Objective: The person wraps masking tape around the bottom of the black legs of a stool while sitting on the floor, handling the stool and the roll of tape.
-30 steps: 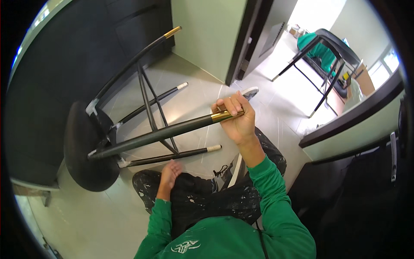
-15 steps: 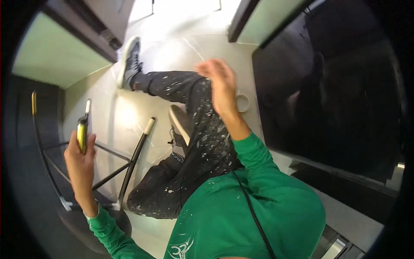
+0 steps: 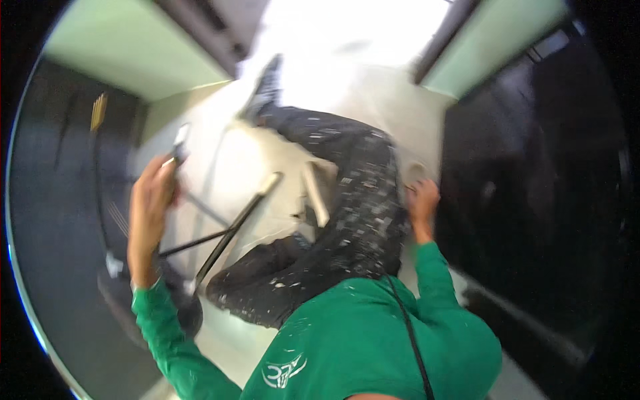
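My left hand (image 3: 152, 200) is closed around a utility knife with a yellow-green and black handle. The knife's pale tip (image 3: 181, 135) points away from me, over the floor; motion blurs its details. At my right side, beside my thigh, my right hand (image 3: 423, 200) reaches down to a beige ring like a roll of tape (image 3: 417, 171) lying on the floor. Its bent fingers grip the near rim and cover part of it. An overturned black stool (image 3: 230, 243) with pale leg tips lies under and beside my left forearm.
My paint-spotted trousers (image 3: 360, 213) and bent legs take up the middle of the pale tiled floor (image 3: 267, 223). A glossy dark panel (image 3: 533, 200) stands close on the right, a dark wall (image 3: 53, 200) on the left. A cable (image 3: 408, 320) runs down my green top.
My right hand has come down from above my knee to the tape roll on the floor. My left hand still holds the knife and has turned slightly. The whole view has shifted.
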A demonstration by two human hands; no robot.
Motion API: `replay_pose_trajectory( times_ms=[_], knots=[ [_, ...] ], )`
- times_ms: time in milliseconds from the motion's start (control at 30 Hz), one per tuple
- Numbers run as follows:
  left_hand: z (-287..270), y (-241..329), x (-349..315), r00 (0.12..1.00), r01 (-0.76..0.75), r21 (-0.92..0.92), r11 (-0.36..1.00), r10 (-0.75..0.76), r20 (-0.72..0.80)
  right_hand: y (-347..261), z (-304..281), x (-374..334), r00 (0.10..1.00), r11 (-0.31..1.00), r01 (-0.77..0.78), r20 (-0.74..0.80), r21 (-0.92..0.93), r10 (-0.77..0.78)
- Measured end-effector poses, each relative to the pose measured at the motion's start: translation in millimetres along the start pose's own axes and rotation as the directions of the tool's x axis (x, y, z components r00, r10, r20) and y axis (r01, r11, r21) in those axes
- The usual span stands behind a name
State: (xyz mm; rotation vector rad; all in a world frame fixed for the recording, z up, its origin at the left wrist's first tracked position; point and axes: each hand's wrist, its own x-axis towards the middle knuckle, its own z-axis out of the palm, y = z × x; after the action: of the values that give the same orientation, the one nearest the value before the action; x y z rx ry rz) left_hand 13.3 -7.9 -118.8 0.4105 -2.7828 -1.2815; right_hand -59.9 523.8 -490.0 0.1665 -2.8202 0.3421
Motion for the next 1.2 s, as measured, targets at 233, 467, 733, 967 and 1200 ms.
replay_pose_trajectory(
  times_ms=[233,467,733,967,1200],
  knots=[
    [-57,-29,-12,0.944,-0.18,-0.254,0.95,0.095,-0.315,-44,-75,56,0.951,0.684,-0.185,-0.048,0.705,0.307],
    [-68,-24,9,0.966,-0.23,-0.332,0.915,0.255,0.034,-252,-209,82,0.98,0.055,0.128,-0.118,0.99,-0.159],
    [-70,-17,44,0.809,-0.238,-0.641,0.73,0.514,0.285,-372,-243,80,0.71,-0.116,0.424,-0.409,0.898,-0.574],
    [-70,-23,26,0.797,-0.198,-0.665,0.72,0.513,0.318,-390,-238,71,0.755,-0.041,0.368,-0.324,0.929,-0.571],
    [-60,-22,23,0.836,-0.166,-0.676,0.718,0.466,0.29,-388,-232,80,0.703,-0.009,0.449,-0.359,0.894,-0.614]
  ],
)
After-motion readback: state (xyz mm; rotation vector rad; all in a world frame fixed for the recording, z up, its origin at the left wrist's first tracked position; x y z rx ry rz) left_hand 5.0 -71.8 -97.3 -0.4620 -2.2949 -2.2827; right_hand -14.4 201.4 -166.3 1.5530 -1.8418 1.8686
